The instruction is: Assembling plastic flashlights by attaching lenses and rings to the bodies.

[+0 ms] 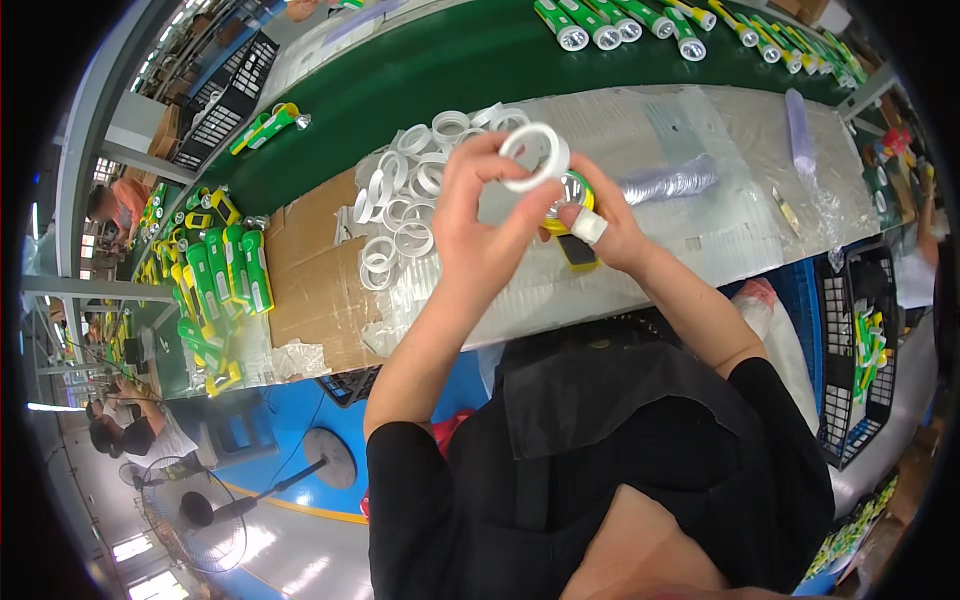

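Observation:
My left hand [478, 205] pinches a white plastic ring [560, 152] by its edge, tilted so that its opening shows. Close beside it, my right hand [622, 228] grips a flashlight [579, 252] with a yellow rim, a shiny reflector and a dark lower part. A white wrap [590, 228] covers the right thumb. Ring and flashlight head overlap in view, and I cannot tell whether they touch. Left of my hands lies a heap of loose white rings [411, 238] on clear plastic sheeting.
Green and yellow flashlights [236, 265] crowd the bench's left end, beside brown cardboard [315, 270]. More flashlights [610, 35] lie on the green surface beyond. A wrapped stack of shiny discs [670, 180] and a cutter-like tool [786, 212] lie rightward. A black crate [850, 370] stands at right.

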`<action>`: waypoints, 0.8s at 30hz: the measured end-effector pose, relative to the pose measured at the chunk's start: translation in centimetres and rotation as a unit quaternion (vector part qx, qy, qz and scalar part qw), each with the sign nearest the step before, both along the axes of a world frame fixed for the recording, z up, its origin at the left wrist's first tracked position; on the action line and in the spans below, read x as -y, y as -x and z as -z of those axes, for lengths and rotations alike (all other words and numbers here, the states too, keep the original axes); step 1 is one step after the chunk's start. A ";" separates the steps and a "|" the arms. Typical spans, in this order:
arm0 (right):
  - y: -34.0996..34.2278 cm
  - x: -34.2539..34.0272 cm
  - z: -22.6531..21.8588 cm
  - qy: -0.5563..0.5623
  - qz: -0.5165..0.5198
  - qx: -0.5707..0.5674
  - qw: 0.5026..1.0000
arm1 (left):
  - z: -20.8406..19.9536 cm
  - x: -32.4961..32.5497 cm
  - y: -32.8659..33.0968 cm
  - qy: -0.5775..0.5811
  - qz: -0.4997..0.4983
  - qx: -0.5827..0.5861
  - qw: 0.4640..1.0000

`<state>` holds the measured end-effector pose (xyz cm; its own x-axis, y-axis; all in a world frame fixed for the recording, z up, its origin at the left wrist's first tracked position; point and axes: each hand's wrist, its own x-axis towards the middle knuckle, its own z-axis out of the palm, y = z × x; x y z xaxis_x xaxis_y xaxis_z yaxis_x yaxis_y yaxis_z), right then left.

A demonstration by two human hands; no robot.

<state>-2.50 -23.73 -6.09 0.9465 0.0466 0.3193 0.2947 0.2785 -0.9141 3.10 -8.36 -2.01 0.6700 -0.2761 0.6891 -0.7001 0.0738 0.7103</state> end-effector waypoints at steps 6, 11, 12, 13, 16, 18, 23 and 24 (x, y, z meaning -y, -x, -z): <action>0.2 0.5 0.5 0.034 -0.072 -0.033 0.996 | -2.1 2.5 -1.2 -0.115 0.090 -0.042 0.988; -0.3 0.1 0.0 0.080 -0.058 0.033 0.995 | -1.5 2.6 -2.8 -0.215 0.042 0.101 0.971; -0.3 0.2 0.2 0.080 -0.058 0.036 0.994 | -1.5 2.8 -2.7 -0.215 0.041 0.103 0.970; -0.3 0.4 0.6 0.087 -0.048 0.035 0.994 | -1.5 3.1 -2.5 -0.163 0.043 0.084 0.982; 0.1 0.1 0.6 0.059 -0.021 0.019 0.998 | -1.4 2.6 -2.2 -0.032 0.075 -0.047 0.996; 0.4 0.3 0.4 0.026 -0.002 0.002 1.000 | -1.6 1.1 -2.0 0.039 0.099 -0.130 0.986; 0.2 0.4 -0.2 0.005 -0.028 -0.018 0.999 | -0.9 -0.6 -1.1 -0.033 0.065 0.003 0.997; 0.2 0.3 -0.2 0.004 -0.030 -0.020 0.999 | -1.3 -0.4 -1.0 -0.047 0.051 0.002 0.998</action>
